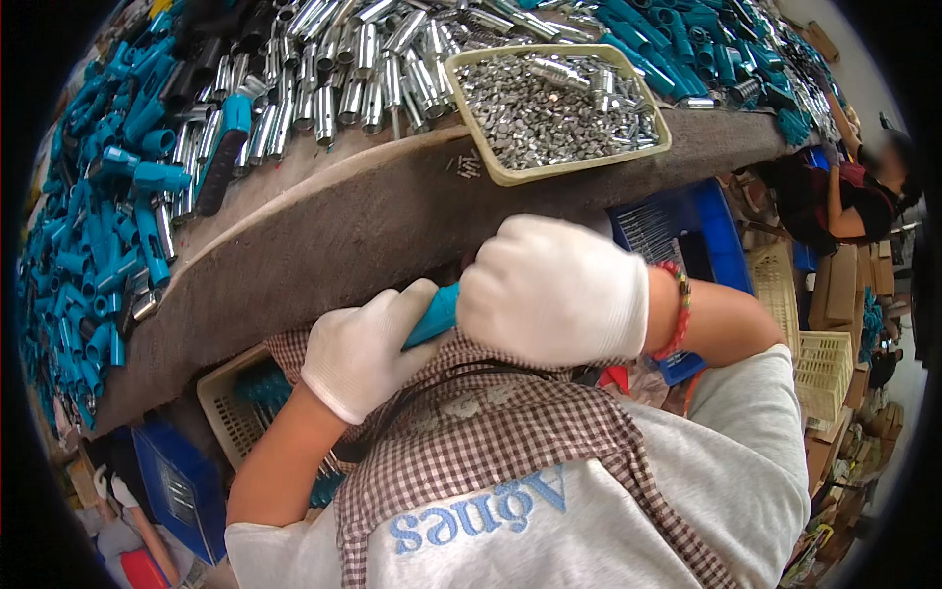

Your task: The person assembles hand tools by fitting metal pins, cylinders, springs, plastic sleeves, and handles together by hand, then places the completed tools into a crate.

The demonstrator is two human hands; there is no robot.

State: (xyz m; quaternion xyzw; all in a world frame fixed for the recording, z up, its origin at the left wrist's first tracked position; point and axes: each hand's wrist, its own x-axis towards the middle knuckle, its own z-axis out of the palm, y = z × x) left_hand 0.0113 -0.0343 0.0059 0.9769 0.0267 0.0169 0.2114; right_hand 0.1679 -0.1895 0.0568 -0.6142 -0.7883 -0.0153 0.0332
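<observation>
In front of my chest, my left hand (368, 348), in a white glove, is closed around a teal plastic tube-like handle (433, 318). The handle points up to the right, and its far end disappears behind my right hand (549, 293). That hand, gloved in white too, makes a fist against the handle's end. Its fingers face away, so what they grip is hidden. Both hands are just below the edge of the dark, worn bench (353, 211). Beyond them on that edge stands a cream tray (502, 177) filled with small metal pieces and a few springs.
Chrome metal tubes (368, 59) are heaped at the back. Teal plastic handles (88, 265) pile up on the left, others (667, 39) at the back right. Blue bins (721, 231) and a cream basket (221, 398) stand below the bench. Another person (844, 196) works at the right.
</observation>
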